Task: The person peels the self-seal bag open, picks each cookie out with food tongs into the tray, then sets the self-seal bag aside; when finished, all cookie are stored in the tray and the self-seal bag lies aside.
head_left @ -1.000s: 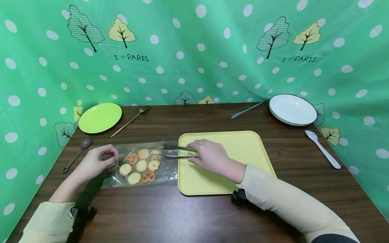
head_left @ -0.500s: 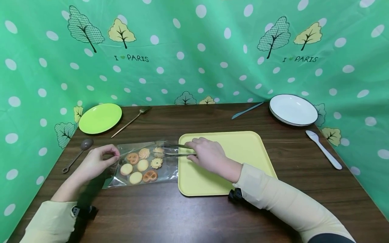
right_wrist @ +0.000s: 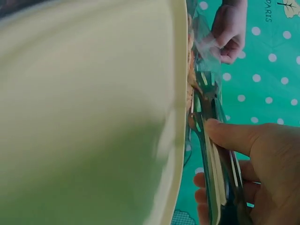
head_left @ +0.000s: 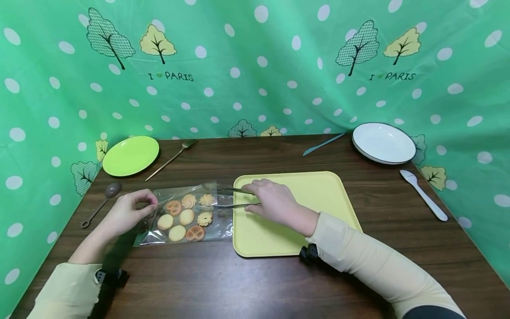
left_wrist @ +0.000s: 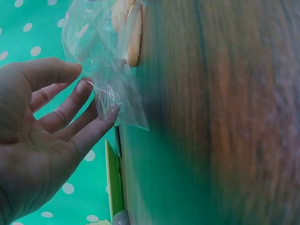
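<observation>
A clear plastic bag (head_left: pixel 221 226) lies flat left of the tray, several cookies (head_left: pixel 186 217) and pretzel-shaped biscuits (head_left: pixel 195 233) inside it. My left hand (head_left: pixel 131 212) pinches the bag's left end between thumb and fingers; in the left wrist view that end of the film (left_wrist: pixel 108 93) is lifted and crumpled. With my right hand (head_left: pixel 272 201), above the yellow tray (head_left: pixel 318 195), I grip a pair of metal tongs (head_left: pixel 239 206). Their arms stand apart and reach through the bag's right end, tips beside the upper right cookies. The right wrist view shows a slotted, fork-like tip (right_wrist: pixel 205 79).
A green plate (head_left: pixel 131 155), a fork (head_left: pixel 171 159) and a brown spoon (head_left: pixel 101 204) lie at the left. Toward the right are a blue knife (head_left: pixel 323 145), a white dish (head_left: pixel 383 144) and a white knife (head_left: pixel 423 195). A green curtain (head_left: pixel 255 66) hangs behind the table.
The tongs' arms drew closer around the upper right cookie, then spread apart again. A few cookies on the right shifted slightly inside the bag. My left hand keeps nearly the same place.
</observation>
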